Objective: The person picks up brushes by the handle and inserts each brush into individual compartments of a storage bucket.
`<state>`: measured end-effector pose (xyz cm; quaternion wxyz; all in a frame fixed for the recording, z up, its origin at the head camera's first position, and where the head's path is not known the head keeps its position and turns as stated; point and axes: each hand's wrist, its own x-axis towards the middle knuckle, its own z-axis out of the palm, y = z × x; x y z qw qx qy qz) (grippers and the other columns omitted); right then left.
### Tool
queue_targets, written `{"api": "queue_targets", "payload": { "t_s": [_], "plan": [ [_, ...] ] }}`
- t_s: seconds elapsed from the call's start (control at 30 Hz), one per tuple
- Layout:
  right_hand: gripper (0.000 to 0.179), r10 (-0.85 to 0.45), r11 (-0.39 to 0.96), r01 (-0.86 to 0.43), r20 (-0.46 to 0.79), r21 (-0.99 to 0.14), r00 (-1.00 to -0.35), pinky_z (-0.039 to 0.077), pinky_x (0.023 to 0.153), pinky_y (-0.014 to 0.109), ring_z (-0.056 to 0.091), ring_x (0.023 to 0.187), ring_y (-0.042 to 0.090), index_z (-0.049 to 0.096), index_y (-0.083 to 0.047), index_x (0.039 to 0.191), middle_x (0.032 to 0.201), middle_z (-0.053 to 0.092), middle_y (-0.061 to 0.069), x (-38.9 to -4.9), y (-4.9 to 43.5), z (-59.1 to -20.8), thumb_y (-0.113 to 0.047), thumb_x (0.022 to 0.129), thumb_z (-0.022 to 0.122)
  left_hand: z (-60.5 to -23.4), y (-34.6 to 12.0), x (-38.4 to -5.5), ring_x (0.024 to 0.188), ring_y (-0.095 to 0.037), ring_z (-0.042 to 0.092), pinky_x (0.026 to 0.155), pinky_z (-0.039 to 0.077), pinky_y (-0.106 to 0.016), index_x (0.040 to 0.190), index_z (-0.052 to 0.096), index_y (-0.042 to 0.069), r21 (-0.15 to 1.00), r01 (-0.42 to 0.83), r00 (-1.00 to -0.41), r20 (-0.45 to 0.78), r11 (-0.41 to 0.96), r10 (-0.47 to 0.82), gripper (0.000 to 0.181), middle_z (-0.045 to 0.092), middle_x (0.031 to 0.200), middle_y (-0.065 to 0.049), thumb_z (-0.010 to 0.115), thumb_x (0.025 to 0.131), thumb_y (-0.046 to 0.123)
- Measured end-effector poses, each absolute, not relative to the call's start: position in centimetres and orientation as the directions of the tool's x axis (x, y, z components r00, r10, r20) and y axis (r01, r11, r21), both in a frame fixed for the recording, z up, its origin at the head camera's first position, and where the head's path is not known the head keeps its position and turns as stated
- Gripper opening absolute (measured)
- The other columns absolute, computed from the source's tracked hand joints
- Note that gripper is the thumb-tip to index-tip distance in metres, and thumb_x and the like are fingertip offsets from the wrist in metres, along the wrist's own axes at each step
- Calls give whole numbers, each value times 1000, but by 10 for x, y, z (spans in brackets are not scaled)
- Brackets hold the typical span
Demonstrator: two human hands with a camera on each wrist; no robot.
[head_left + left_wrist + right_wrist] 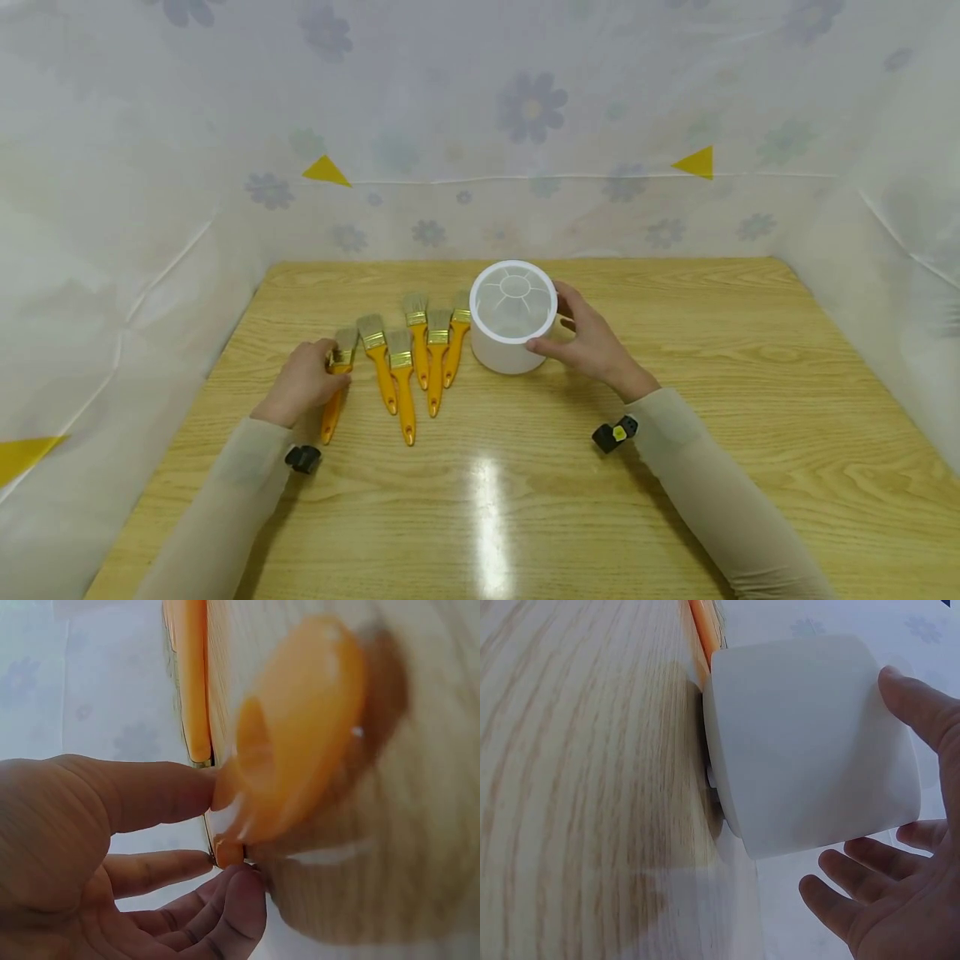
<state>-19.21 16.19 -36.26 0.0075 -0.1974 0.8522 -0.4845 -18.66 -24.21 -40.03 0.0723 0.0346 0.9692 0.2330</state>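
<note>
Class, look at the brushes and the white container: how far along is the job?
Done: seemingly nothing, as nothing stands up out of the white container. In hand: the left hand grips one brush, while the right hand holds the container. Remaining, probably: the other five brushes, all lying on the table.

Flower-printed sheeting (450,100) rises at 12 o'clock, behind the wood-grained desk (405,525). One yellow triangle (326,171) sits at 10 o'clock, a second yellow triangle (697,163) at 2 o'clock, a third yellow triangle (22,457) at 8 o'clock.
</note>
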Motion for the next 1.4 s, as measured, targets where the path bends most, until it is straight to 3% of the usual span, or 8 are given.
{"api": "queue_targets", "payload": {
  "t_s": [0.2, 0.47, 0.6, 0.8, 0.97, 1.13, 1.4],
  "plan": [
    [90, -334, 431, -320, 180, -844, -925, 32, 105, 56, 40, 130, 33, 26, -14, 150, 141, 42, 12, -202, 166, -378, -23, 79, 80, -401, -246, -188, 101, -43, 50, 84, 45, -54, 130, 42, -17, 440, 34, -988, -119, 897, 96, 57, 49, 115, -35, 65, 85, 9],
    [94, -319, 425, -308, 178, -851, -931, 35, 104, 52, 41, 130, 27, 26, -30, 149, 141, 42, 2, -214, 172, -400, -42, 74, 81, -398, -252, -187, 100, -41, 49, 88, 43, -53, 127, 45, -19, 429, 28, -986, -137, 903, 96, 54, 48, 116, -36, 60, 80, 4],
    [95, -316, 410, -301, 175, -861, -932, 35, 105, 52, 40, 130, 28, 25, -30, 149, 141, 41, 3, -214, 171, -399, -41, 74, 81, -397, -253, -187, 95, -37, 49, 83, 44, -52, 124, 48, -17, 427, 36, -986, -130, 904, 101, 51, 50, 114, -34, 64, 82, 6],
    [96, -320, 390, -282, 158, -876, -934, 33, 105, 54, 38, 132, 34, 21, -21, 151, 143, 39, 11, -206, 167, -387, -27, 76, 81, -398, -253, -188, 87, -33, 52, 73, 46, -46, 115, 55, -14, 426, 44, -988, -118, 904, 103, 46, 57, 106, -29, 71, 84, 16],
    [95, -332, 384, -288, 160, -877, -930, 33, 104, 57, 38, 131, 37, 21, -13, 151, 143, 37, 16, -198, 164, -375, -18, 77, 81, -399, -254, -189, 93, -37, 54, 78, 46, -50, 116, 55, -16, 426, 45, -987, -119, 904, 105, 48, 56, 109, -31, 71, 84, 15],
    [95, -324, 381, -294, 171, -876, -931, 33, 104, 55, 38, 132, 34, 22, -20, 151, 143, 38, 11, -204, 167, -386, -24, 76, 82, -401, -255, -191, 96, -41, 55, 80, 47, -52, 114, 56, -16, 416, 62, -986, -114, 907, 120, 45, 57, 110, -32, 70, 85, 15],
    [97, -308, 401, -313, 195, -861, -931, 37, 103, 52, 40, 130, 28, 24, -30, 149, 141, 40, 3, -215, 172, -403, -40, 72, 82, -401, -256, -194, 104, -45, 54, 84, 47, -54, 124, 51, -16, 413, 49, -983, -141, 909, 116, 53, 54, 117, -35, 69, 86, 16]
  ]
}}
